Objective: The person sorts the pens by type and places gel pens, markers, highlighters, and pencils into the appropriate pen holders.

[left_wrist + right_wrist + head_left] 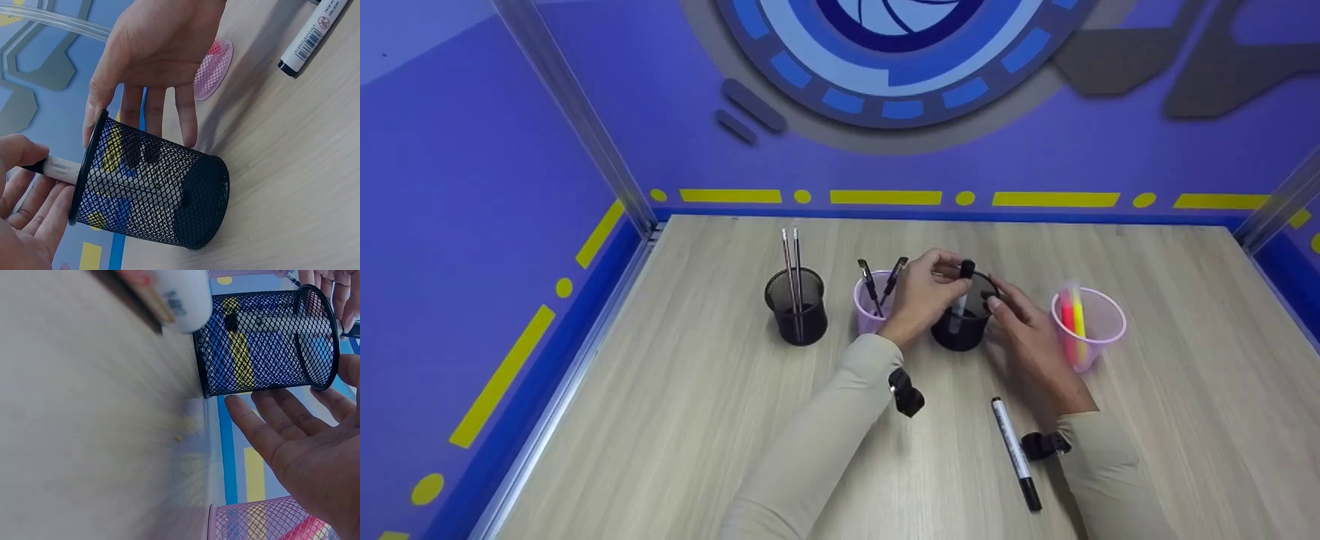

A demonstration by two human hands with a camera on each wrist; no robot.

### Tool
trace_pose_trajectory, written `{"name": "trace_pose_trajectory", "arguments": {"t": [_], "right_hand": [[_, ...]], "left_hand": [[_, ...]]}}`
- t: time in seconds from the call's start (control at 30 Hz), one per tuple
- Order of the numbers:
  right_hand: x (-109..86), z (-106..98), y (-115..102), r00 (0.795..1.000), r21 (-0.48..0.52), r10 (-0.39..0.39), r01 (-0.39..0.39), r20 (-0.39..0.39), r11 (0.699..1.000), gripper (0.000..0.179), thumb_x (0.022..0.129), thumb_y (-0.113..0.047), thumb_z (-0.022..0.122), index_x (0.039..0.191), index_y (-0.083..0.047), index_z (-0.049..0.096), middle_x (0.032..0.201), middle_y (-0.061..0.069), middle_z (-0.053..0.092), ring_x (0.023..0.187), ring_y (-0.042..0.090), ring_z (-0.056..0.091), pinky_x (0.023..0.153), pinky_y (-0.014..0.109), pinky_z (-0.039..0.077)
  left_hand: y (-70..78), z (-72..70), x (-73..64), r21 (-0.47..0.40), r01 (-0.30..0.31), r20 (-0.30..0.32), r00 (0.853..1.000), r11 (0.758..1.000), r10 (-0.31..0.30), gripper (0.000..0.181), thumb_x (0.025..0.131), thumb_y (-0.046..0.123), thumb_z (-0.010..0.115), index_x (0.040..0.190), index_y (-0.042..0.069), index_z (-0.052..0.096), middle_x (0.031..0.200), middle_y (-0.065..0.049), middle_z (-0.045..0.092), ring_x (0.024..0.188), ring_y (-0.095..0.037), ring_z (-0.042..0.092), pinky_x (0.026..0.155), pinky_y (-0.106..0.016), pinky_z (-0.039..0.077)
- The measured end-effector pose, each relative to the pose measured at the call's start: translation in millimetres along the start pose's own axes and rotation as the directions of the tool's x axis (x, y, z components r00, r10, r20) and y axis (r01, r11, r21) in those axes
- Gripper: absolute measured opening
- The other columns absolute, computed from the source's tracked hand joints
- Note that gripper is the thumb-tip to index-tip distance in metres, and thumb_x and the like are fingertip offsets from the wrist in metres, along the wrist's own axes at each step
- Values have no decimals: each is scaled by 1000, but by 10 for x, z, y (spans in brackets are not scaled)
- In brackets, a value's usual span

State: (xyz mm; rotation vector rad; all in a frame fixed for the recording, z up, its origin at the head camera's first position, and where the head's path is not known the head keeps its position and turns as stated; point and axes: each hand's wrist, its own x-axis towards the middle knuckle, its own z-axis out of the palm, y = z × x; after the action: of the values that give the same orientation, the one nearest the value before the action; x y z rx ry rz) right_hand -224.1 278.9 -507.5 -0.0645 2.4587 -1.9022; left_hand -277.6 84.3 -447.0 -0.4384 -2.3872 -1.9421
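Observation:
My left hand (924,294) pinches a black-capped white marker (63,169) near its upper end. Most of the marker's barrel stands inside a black mesh pen cup (960,336), seen through the mesh in both wrist views. My right hand (1033,341) is against the cup's right side, its fairly straight fingers (253,422) spread along the mesh and its thumb by the rim. A second white marker (1014,442) with black ends lies on the table, just left of my right wrist.
On the left stands another black mesh cup (801,330) holding two pencils (790,259). A pink cup (868,322) with two black pens is partly behind my left hand. A pink mesh cup (1102,319) at right holds pink and yellow highlighters (1072,319). Blue panels border the table.

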Motion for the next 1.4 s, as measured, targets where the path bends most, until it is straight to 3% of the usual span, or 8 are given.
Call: {"name": "trace_pose_trajectory", "arguments": {"t": [0.33,0.53,0.97,1.27,1.4], "right_hand": [[6,-5,-12,1000,71,-24,24,10,997,64,111,-44,56,168,-24,35,166,20,37,145,44,46,111,57,47],[-4,-8,-16,1000,65,-10,9,17,998,64,110,-46,56,168,-28,35,168,17,36,146,42,44,113,58,45],[-9,4,-3,999,60,31,-32,18,998,67,108,-53,55,168,-33,33,171,11,31,149,38,42,117,58,41],[-4,1,-8,1000,45,15,-15,6,999,69,109,-52,55,169,-28,32,171,14,33,153,38,35,119,59,37],[-6,7,-14,1000,56,26,-27,4,998,69,108,-52,56,169,-28,32,171,13,32,153,38,35,121,58,35]], "left_hand": [[11,1,-27,8,0,3,1000,1000,0,26,90,1,82,115,4,75,101,-4,77,89,-11,73,74,-20,58],[-2,0,-20,26,1,-3,1000,1000,-1,26,90,3,83,115,5,76,100,-3,77,89,-10,73,78,-19,57],[1,3,-8,1,2,-4,1000,1000,-2,24,90,2,82,113,2,75,96,-3,78,81,-5,72,73,-19,58],[-3,3,-9,-4,11,-19,1000,1000,-11,22,90,4,83,111,5,76,96,-2,78,82,-5,72,74,-20,57],[-7,1,-9,-23,5,-14,1000,1000,-5,24,91,3,81,114,1,75,99,-4,79,84,-6,73,77,-20,58]]}}
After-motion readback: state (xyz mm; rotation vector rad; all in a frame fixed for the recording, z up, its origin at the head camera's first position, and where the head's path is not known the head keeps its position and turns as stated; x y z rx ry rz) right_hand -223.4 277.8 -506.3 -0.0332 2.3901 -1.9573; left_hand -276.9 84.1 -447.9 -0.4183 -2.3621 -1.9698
